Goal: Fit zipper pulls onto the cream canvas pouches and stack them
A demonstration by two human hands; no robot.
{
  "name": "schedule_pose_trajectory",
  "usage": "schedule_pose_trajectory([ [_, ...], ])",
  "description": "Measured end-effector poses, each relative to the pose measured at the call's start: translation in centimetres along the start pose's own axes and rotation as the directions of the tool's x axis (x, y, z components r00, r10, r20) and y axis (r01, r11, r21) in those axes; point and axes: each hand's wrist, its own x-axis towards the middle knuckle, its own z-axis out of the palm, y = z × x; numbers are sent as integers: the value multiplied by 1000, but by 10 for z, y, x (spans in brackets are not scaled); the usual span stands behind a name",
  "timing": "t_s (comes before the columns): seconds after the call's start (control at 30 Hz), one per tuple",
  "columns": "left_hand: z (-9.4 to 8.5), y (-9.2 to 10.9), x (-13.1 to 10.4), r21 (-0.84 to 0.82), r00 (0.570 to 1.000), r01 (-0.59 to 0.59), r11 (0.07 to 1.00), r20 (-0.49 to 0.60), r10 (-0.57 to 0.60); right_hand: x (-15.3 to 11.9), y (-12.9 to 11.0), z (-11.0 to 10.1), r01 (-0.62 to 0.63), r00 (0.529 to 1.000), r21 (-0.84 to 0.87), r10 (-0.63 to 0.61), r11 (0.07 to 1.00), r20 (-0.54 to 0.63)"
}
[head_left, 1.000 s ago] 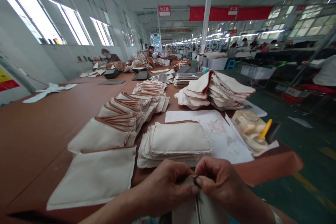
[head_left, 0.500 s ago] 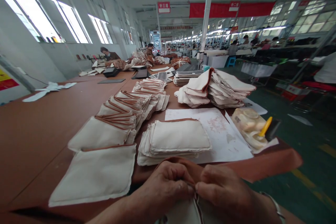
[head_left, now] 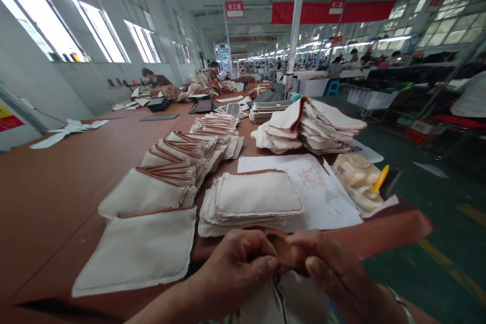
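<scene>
At the bottom centre, my left hand (head_left: 241, 268) pinches the brown edge of a cream fabric piece (head_left: 261, 301). My right hand (head_left: 334, 268) grips the brown material (head_left: 283, 250) just to the right, its thumb and fingers closed on it. A dark seam runs down the cream cloth between the hands. Just beyond them lies a stack of cream pouches (head_left: 260, 195) with brown-trimmed edges. One flat cream pouch (head_left: 136, 250) rests left of my hands, in front of a fanned row of pouches (head_left: 182, 162).
Beyond the stack is a stained white sheet (head_left: 322, 197). At the right stands a cut plastic container (head_left: 359, 182) with a yellow-handled brush (head_left: 380, 179). A larger cream pile (head_left: 330, 126) lies behind. A person (head_left: 157, 78) sits at the far left of the brown table (head_left: 76, 182).
My right hand has moved slightly right and turned, its thumb now showing apart from my left hand. More brown material is spread between the hands. The view has shifted slightly.
</scene>
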Motion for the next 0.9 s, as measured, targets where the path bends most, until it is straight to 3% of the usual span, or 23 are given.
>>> schedule_pose_trajectory([
  [0.07,0,4,-2,110,999,-37,993,-15,39,4,-3,-3,-176,984,124,171,977,46],
  [0.13,0,6,-3,157,995,-91,983,-11,94,11,-6,-7,-253,959,168,225,953,170],
  [0.27,1,5,-4,112,982,-190,975,15,190,19,-9,-11,-309,917,227,225,924,330],
  [0.47,-1,-3,-2,18,978,-203,979,52,202,18,2,-10,-398,900,388,273,831,339],
  [0.57,0,-4,0,141,981,-192,971,11,193,23,5,-16,-441,876,427,275,789,397],
  [0.67,1,-3,2,234,980,-181,955,-42,196,33,1,-21,-394,882,373,231,840,411],
  [0.8,-3,1,3,68,985,-169,983,41,167,37,1,-17,-364,883,313,218,877,415],
  [0.9,-13,4,1,-127,983,-36,991,177,58,32,8,-15,-420,874,386,252,821,415],
])
